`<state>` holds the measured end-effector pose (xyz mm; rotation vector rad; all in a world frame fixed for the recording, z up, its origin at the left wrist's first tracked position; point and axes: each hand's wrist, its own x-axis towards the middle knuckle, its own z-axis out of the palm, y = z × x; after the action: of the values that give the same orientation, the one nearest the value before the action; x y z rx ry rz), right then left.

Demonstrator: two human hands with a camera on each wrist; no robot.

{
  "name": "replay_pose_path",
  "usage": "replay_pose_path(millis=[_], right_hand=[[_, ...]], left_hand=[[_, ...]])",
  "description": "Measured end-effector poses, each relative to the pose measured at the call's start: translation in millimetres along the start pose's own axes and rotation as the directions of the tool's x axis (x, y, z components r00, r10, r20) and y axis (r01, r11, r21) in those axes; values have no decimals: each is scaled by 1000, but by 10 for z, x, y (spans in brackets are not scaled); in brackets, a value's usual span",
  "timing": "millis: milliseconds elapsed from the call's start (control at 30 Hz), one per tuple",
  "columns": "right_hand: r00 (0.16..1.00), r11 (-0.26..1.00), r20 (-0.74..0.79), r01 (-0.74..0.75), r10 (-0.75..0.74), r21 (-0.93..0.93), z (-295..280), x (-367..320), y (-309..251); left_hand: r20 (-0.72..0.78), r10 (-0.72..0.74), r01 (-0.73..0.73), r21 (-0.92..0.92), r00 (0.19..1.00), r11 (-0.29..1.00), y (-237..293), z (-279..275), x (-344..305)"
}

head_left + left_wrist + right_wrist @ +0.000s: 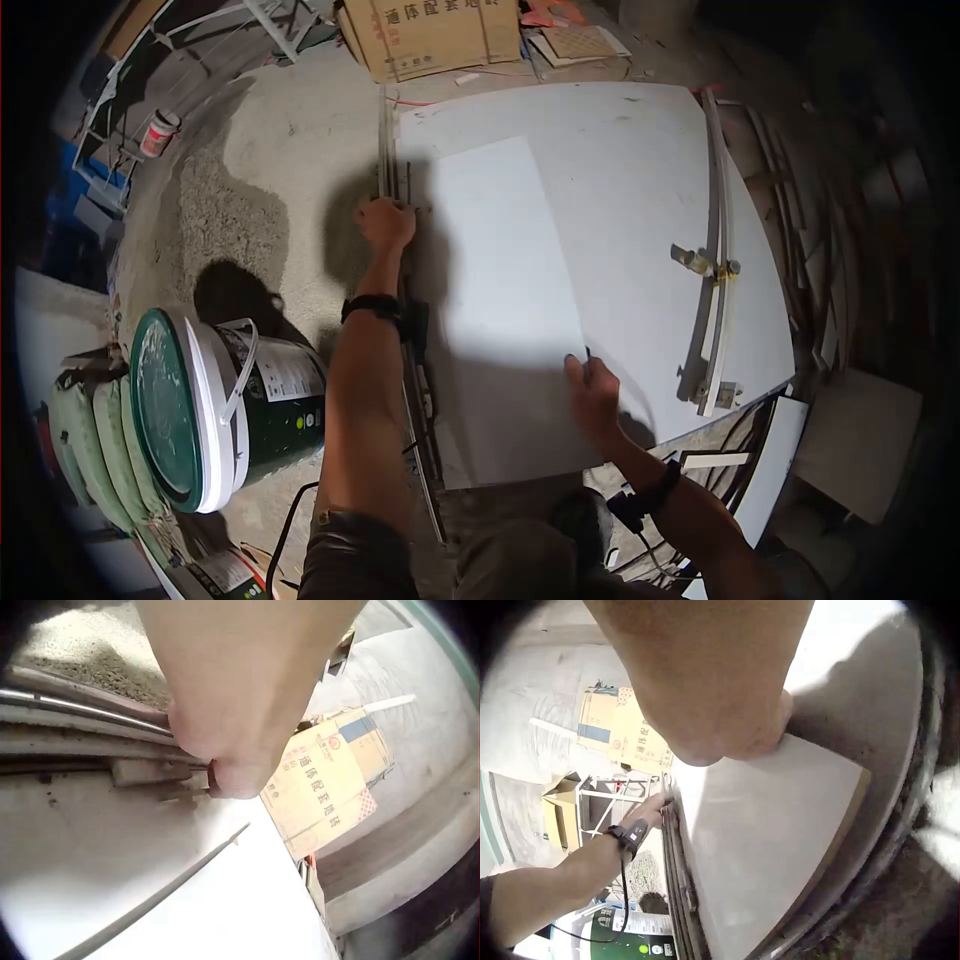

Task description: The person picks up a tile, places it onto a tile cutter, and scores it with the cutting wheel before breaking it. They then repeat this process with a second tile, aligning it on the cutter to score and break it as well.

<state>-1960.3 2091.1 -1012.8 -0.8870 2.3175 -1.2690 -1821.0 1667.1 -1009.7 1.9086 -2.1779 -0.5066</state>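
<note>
A narrow white tile [500, 300] lies at a slant over a larger white slab [630, 180]. My left hand [385, 225] is curled at the metal rails [388, 140] along the slab's left side, its thumb side towards the tile. In the left wrist view the fingertips of the left hand [232, 776] come down right at the rails [90, 739], partly hidden behind the hand. My right hand [594, 395] grips the tile's right edge near its lower end, thumb on top. In the right wrist view the right hand [742, 746] covers part of that edge.
A metal bar with clamps [715, 270] runs along the slab's right side. A green-lidded paint bucket [270, 400] and green sacks [95, 450] stand on the left. A cardboard box [430, 40] sits beyond the slab. Long strips [800, 220] lie at right.
</note>
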Motion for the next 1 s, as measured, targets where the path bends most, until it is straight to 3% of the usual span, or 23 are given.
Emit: replay_pose_path(millis=[100,233,400,500,567,633,733,833,900,1000], right_hand=[[997,998,38,-59,60,-23,121,-18,-85],[995,999,95,-36,37,-12,173,-66,-234],[988,997,135,-65,69,-34,173,-69,-257],[996,985,84,50,-37,-163,189,-84,-217],[975,935,117,216,-190,-282,152,-60,-241],[967,890,167,244,-193,-385,176,-28,-180],[944,784,267,314,-196,-536,160,85,-193],[911,725,368,379,-185,-575,83,182,-344],[865,589,456,484,-210,-647,76,238,-317],[869,555,473,468,-147,-687,107,263,-370]], left_hand=[[-53,3,-8,-98,999,995,-42,9,-51],[-128,6,-16,-81,992,997,-16,3,-80],[-113,40,-49,-79,993,996,-108,89,34],[-166,61,-78,-98,984,992,-94,67,-76],[-222,62,-92,-129,973,987,-73,10,-186],[-283,78,-154,-258,956,954,-109,-19,-224],[-319,154,-252,-294,935,922,-226,-15,-325],[-259,133,-220,-343,957,913,-293,-65,-619],[-238,154,-222,-292,959,930,-386,-26,-887],[-195,184,-217,-167,963,962,-466,-51,-1307]])
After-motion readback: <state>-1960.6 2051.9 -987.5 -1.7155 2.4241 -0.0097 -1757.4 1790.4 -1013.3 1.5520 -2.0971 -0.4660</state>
